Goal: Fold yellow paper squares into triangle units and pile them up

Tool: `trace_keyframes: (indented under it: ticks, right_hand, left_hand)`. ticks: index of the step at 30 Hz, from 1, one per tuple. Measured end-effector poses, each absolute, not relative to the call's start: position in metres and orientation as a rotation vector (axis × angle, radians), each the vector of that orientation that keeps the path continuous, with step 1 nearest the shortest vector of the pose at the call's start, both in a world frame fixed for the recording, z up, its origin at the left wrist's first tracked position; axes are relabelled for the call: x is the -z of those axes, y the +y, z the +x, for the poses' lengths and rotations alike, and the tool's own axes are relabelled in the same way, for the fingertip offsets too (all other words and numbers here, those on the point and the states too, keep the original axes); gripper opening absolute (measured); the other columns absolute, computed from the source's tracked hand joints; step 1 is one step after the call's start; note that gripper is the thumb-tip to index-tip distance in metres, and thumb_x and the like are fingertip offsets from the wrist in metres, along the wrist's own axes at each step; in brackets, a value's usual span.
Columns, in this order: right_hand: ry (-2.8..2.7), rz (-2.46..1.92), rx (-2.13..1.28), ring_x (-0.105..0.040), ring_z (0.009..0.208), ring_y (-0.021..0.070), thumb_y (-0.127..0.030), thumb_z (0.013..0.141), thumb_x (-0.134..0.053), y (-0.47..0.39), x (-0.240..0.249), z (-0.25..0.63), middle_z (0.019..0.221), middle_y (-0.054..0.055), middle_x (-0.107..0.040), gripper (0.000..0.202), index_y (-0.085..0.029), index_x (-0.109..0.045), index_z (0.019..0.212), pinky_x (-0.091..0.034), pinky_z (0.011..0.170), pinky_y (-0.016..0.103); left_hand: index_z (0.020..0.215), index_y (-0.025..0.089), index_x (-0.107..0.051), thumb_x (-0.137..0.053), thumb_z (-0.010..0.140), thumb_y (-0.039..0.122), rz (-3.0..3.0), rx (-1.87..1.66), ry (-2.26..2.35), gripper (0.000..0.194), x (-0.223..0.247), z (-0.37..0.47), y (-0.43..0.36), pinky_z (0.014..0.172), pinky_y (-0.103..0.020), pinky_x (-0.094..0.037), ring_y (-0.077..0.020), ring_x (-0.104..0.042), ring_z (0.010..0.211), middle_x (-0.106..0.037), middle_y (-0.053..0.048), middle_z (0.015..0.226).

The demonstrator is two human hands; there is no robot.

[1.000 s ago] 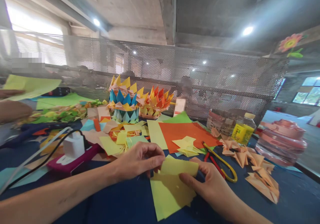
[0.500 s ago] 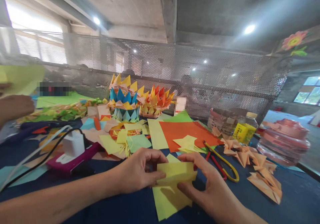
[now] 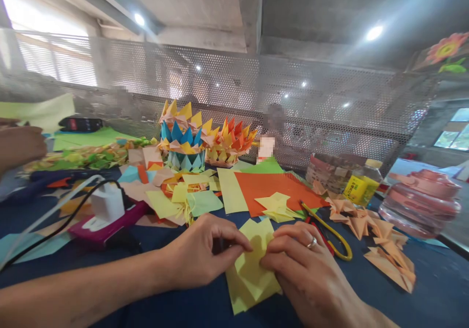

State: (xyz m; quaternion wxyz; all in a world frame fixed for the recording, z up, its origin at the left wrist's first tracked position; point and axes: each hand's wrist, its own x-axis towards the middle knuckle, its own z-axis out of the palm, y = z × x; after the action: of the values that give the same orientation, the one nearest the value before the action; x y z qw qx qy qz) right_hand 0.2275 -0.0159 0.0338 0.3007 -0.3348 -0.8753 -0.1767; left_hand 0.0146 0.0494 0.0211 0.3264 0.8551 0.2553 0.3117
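Observation:
Yellow paper (image 3: 256,264) lies in layers on the dark blue cloth (image 3: 176,303), low in the middle of the head view. My left hand (image 3: 216,250) pinches the upper left part of the top yellow piece between thumb and forefinger. On its right side, my right hand (image 3: 300,254), with a ring on one finger, has its fingers pressed together on the same piece. Scissors with yellow and red handles (image 3: 340,240) lie just beyond my right hand. A yellow folded star (image 3: 276,206) rests ahead on an orange sheet (image 3: 289,188).
Folded paper crowns (image 3: 183,144) stand at the back middle. A purple power strip (image 3: 106,225) with cables is at left, near another person's hand (image 3: 22,144). Orange folded pieces (image 3: 392,264), a yellow-labelled bottle (image 3: 362,184) and a pink jug (image 3: 421,203) are at right.
The top yellow piece, held up as a wide folded strip before, now shows pointed upper corners. My right hand has turned and its fingers have closed in beside my left hand.

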Motion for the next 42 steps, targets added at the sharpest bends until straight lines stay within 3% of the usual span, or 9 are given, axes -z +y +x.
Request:
trace_keyframes:
  ticks: [5, 10, 15, 20, 26, 29, 32, 37, 42]
  right_hand:
    - [-2.332, -0.934, 0.400, -0.059, 0.086, 0.0192, -0.003, 0.084, -0.048, -0.012, -0.029, 0.227, 0.082, 0.003, -0.069, 0.024, -0.020, -0.065, 0.082, -0.043, 0.081, 0.034]
    - [-2.476, -0.969, 0.197, -0.062, 0.089, 0.0178, -0.002, 0.081, -0.050, -0.019, -0.037, 0.220, 0.091, 0.003, -0.070, 0.028, -0.023, -0.065, 0.091, -0.045, 0.085, 0.033]
    - [-2.537, -0.918, 0.067, -0.063, 0.084, 0.0155, -0.006, 0.085, -0.052, -0.018, -0.040, 0.220, 0.084, 0.001, -0.071, 0.021, -0.024, -0.064, 0.083, -0.045, 0.087, 0.032]
    - [-2.562, -0.912, -0.117, -0.062, 0.081, 0.0145, -0.005, 0.087, -0.052, -0.012, -0.037, 0.222, 0.082, 0.002, -0.069, 0.020, -0.021, -0.064, 0.084, -0.044, 0.087, 0.032]
    - [-2.550, -0.966, -0.271, -0.060, 0.086, 0.0150, -0.003, 0.084, -0.053, -0.015, -0.044, 0.219, 0.084, 0.002, -0.069, 0.021, -0.020, -0.064, 0.085, -0.045, 0.085, 0.030]
    - [-2.523, -0.950, -0.382, -0.060, 0.088, 0.0140, -0.009, 0.085, -0.060, -0.014, -0.043, 0.221, 0.087, 0.002, -0.069, 0.012, -0.020, -0.065, 0.086, -0.044, 0.087, 0.029]
    - [-2.476, -0.932, -0.491, -0.060, 0.087, 0.0137, -0.016, 0.088, -0.063, -0.011, -0.037, 0.225, 0.086, 0.000, -0.069, 0.007, -0.020, -0.065, 0.083, -0.043, 0.088, 0.030]
    - [-2.425, -0.933, -0.581, -0.060, 0.084, 0.0143, -0.028, 0.093, -0.057, -0.006, -0.028, 0.228, 0.083, 0.001, -0.068, 0.018, -0.020, -0.065, 0.080, -0.042, 0.086, 0.031]
    - [-2.394, -0.905, -0.634, -0.059, 0.083, 0.0138, -0.036, 0.094, -0.056, -0.005, -0.028, 0.226, 0.082, 0.003, -0.068, 0.027, -0.017, -0.064, 0.076, -0.041, 0.085, 0.030]
  left_hand:
    - [0.078, 0.016, -0.074, -0.053, 0.075, 0.014, 2.356, -0.798, 0.651, 0.021, -0.020, 0.010, 0.045, 0.049, -0.020, -0.038, -0.0136, -0.056, 0.055, -0.064, -0.004, 0.062]
    - [0.075, 0.017, -0.072, -0.051, 0.073, 0.011, 2.376, -0.712, 0.694, 0.022, -0.017, 0.008, 0.043, 0.047, -0.019, -0.039, -0.0143, -0.059, 0.056, -0.068, -0.003, 0.066]
    - [0.075, 0.018, -0.073, -0.048, 0.073, 0.012, 2.334, -0.696, 0.660, 0.026, -0.013, 0.003, 0.042, 0.048, -0.020, -0.040, -0.0136, -0.058, 0.054, -0.068, -0.002, 0.066]
    - [0.080, 0.018, -0.069, -0.043, 0.067, 0.004, 2.384, -0.731, 0.424, 0.032, -0.017, 0.001, 0.041, 0.062, -0.021, -0.046, -0.0144, -0.061, 0.063, -0.066, -0.001, 0.069]
    - [0.082, 0.018, -0.064, -0.053, 0.072, 0.001, 2.459, -0.810, 0.331, 0.023, -0.027, 0.001, 0.045, 0.088, -0.025, -0.042, -0.0166, -0.057, 0.093, -0.055, -0.004, 0.097]
    - [0.077, 0.017, -0.064, -0.059, 0.080, 0.004, 2.439, -0.685, 0.276, 0.014, -0.031, 0.000, 0.050, 0.094, -0.027, -0.039, -0.0176, -0.055, 0.101, -0.058, -0.004, 0.103]
    - [0.075, 0.016, -0.065, -0.062, 0.084, 0.007, 2.402, -0.535, 0.241, 0.013, -0.034, 0.001, 0.054, 0.092, -0.026, -0.040, -0.0165, -0.058, 0.093, -0.066, -0.004, 0.089]
    - [0.086, 0.019, -0.071, -0.062, 0.086, 0.006, 2.440, -0.429, 0.173, 0.016, -0.034, 0.003, 0.057, 0.096, -0.028, -0.037, -0.0176, -0.060, 0.096, -0.070, -0.002, 0.090]
    - [0.074, 0.016, -0.073, -0.071, 0.081, 0.010, 2.425, -0.450, 0.121, 0.009, -0.031, 0.005, 0.058, 0.088, -0.025, -0.040, -0.0161, -0.061, 0.089, -0.068, -0.003, 0.083]
